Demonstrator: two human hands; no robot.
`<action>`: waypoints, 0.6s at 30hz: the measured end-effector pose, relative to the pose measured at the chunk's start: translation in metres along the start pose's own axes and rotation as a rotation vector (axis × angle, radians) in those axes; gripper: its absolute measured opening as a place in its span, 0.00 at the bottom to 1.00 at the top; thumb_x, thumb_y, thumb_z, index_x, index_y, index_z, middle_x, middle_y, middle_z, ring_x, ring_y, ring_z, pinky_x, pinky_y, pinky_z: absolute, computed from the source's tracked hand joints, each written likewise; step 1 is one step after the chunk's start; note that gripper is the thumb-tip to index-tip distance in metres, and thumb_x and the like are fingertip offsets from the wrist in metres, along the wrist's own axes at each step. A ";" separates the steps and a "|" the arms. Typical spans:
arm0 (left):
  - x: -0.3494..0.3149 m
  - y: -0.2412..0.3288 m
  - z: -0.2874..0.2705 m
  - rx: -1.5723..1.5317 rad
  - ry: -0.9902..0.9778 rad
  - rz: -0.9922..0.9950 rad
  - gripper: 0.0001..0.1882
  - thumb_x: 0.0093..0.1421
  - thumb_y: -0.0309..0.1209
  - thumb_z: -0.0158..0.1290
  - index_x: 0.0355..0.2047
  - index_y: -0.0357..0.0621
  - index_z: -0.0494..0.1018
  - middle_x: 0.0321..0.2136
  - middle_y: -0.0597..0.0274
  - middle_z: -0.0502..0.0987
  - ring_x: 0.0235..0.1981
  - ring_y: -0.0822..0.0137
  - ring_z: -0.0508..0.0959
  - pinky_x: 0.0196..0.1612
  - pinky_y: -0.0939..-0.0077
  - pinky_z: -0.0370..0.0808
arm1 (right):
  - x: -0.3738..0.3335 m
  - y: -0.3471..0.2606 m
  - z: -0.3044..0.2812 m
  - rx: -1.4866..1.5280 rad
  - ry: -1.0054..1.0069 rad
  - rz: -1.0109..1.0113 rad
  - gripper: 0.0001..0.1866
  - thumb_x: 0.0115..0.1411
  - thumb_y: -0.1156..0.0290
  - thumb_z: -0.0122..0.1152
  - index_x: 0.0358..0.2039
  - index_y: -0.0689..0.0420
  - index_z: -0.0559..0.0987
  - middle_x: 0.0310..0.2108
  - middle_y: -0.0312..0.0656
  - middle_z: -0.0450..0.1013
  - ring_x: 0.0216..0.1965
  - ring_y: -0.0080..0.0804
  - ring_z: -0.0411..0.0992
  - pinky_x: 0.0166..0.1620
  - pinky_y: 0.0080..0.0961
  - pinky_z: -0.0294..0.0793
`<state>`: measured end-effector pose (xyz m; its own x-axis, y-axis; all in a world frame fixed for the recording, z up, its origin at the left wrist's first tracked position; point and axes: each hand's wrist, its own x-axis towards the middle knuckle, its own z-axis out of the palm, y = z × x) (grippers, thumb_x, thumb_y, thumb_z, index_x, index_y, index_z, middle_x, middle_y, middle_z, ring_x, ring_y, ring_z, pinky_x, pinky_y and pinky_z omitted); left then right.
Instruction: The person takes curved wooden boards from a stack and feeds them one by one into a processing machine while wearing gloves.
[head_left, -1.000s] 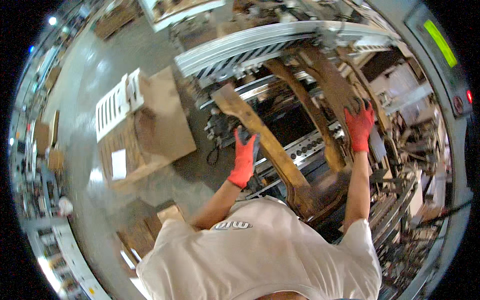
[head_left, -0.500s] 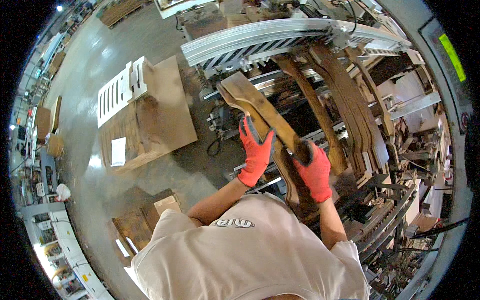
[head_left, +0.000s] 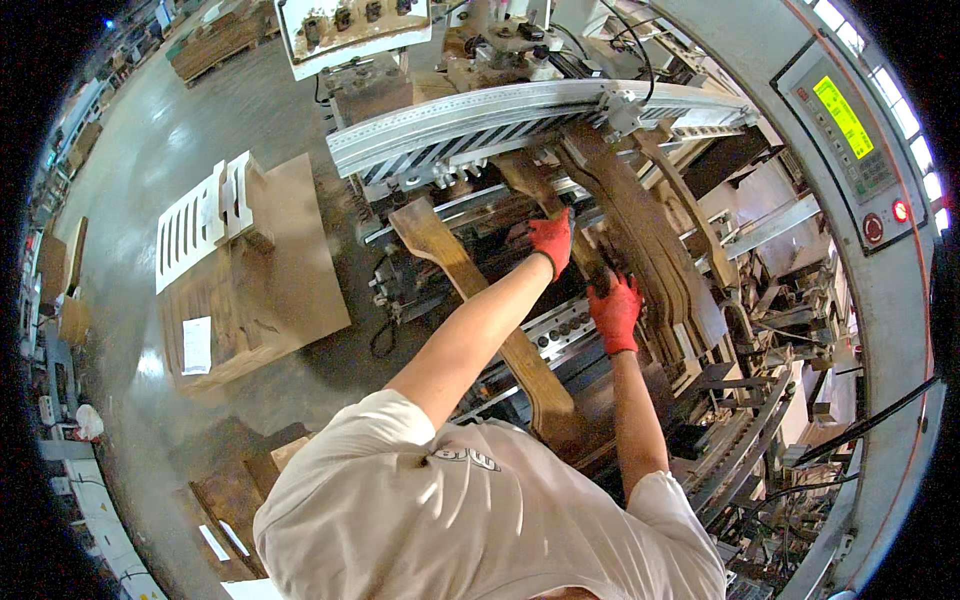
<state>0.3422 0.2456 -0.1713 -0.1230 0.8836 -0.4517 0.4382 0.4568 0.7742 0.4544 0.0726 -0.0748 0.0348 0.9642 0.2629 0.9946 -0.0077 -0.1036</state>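
Both my hands wear red gloves with dark palms. My left hand (head_left: 552, 243) is closed over a curved wooden board (head_left: 528, 182) in the middle of the machine. My right hand (head_left: 615, 312) grips the same board farther down, near its closer end; its fingertips are partly hidden. To the left, a second curved wooden board (head_left: 462, 268) lies slanting across the machine bed, with my left forearm passing over it. Just right of my hands is a stack of dark curved boards (head_left: 640, 225) lying side by side.
A metal beam with striped marking (head_left: 500, 120) spans the machine's far side. At right stands a grey control panel (head_left: 850, 140) with a lit screen and red buttons. On the floor at left, a cardboard-topped stack (head_left: 300, 290) carries white slotted pieces (head_left: 190, 235).
The board my hands held up at the left now lies on the machine bed. My hands have moved right onto another board, and the view has shifted toward the control panel.
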 end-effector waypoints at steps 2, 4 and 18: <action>0.017 -0.001 0.010 0.526 -0.035 0.078 0.48 0.57 0.55 0.48 0.67 0.51 0.34 0.67 0.48 0.42 0.65 0.46 0.49 0.64 0.47 0.48 | -0.005 -0.006 -0.005 -0.008 0.007 0.043 0.29 0.50 0.57 0.64 0.52 0.50 0.72 0.55 0.48 0.65 0.56 0.53 0.61 0.58 0.45 0.60; 0.015 0.008 0.027 0.513 -0.062 0.053 0.46 0.58 0.55 0.45 0.67 0.54 0.34 0.67 0.49 0.42 0.65 0.42 0.49 0.65 0.46 0.46 | -0.022 0.005 -0.016 0.028 0.018 0.094 0.30 0.49 0.59 0.66 0.53 0.51 0.72 0.55 0.49 0.66 0.56 0.54 0.62 0.58 0.43 0.59; 0.055 -0.003 0.083 -0.406 0.222 -0.089 0.49 0.56 0.55 0.50 0.66 0.46 0.38 0.65 0.43 0.46 0.64 0.42 0.52 0.62 0.44 0.53 | -0.130 0.098 0.008 1.328 0.219 0.826 0.18 0.57 0.66 0.58 0.43 0.68 0.75 0.42 0.41 0.74 0.38 0.30 0.72 0.41 0.28 0.71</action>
<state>0.4076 0.2848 -0.2352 -0.3507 0.8198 -0.4526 0.0389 0.4957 0.8676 0.5463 -0.0510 -0.1265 0.6323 0.7550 -0.1736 -0.0925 -0.1488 -0.9845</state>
